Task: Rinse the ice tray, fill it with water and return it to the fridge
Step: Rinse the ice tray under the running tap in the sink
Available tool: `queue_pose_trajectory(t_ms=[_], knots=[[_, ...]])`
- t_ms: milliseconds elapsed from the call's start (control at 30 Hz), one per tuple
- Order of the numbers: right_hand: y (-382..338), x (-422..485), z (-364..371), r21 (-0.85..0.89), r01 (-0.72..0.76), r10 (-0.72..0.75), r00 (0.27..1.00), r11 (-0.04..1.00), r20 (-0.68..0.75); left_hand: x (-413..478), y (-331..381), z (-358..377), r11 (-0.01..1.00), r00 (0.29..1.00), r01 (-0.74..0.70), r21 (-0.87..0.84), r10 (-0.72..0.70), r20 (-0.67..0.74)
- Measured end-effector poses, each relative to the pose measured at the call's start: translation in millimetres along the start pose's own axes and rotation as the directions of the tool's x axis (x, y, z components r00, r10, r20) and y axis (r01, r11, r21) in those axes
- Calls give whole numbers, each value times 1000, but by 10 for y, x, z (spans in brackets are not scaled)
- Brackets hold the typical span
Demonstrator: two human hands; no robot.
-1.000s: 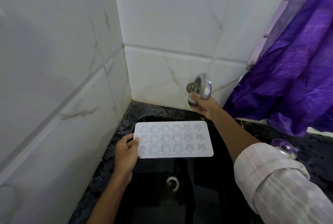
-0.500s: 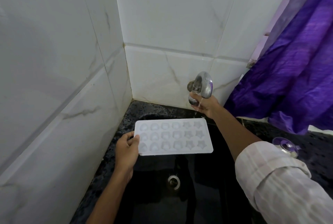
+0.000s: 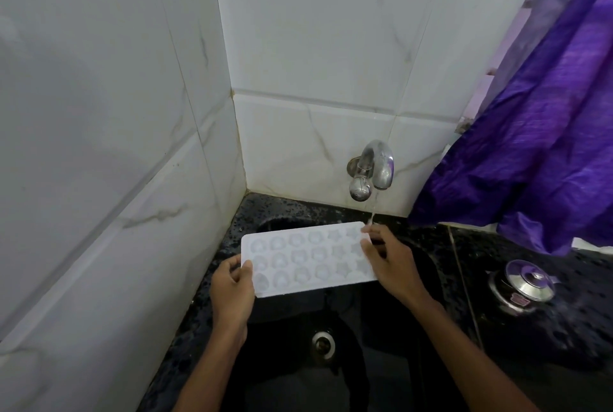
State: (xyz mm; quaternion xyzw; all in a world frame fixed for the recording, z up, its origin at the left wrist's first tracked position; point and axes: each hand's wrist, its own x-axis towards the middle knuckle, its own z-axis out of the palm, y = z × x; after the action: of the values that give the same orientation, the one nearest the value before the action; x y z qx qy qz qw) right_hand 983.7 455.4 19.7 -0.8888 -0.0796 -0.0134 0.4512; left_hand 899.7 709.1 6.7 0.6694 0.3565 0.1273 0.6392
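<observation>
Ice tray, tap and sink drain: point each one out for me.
ice tray (image 3: 308, 259), head view, on its middle row of moulds
tap (image 3: 381, 161), head view, on the curved spout
sink drain (image 3: 322, 343), head view, on the metal ring

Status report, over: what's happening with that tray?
Both ends of ice tray gripped: left hand, right hand. Tray over sink, tap stream landing by its far right corner. Nothing blocking.

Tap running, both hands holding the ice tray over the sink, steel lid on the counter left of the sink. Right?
Not quite: the steel lid sits on the counter to the right of the sink, not the left, as the head view shows. The rest holds: tap running, left hand and right hand holding the ice tray over the sink.
</observation>
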Motion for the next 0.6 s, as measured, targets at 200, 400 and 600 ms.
queue_pose_trajectory(t_ms=[200,400,600], knots=[[-20,41,-24,-229,82,-58,992,970,110,-178,14,39,999,999,-29,-14,30,21],[-30,169,-150,-354,67,14,976,933,219,-335,75,81,998,997,-34,-44,36,65],[-43,232,-292,-465,76,34,974,882,223,-484,114,170,996,993,-53,-66,59,102]])
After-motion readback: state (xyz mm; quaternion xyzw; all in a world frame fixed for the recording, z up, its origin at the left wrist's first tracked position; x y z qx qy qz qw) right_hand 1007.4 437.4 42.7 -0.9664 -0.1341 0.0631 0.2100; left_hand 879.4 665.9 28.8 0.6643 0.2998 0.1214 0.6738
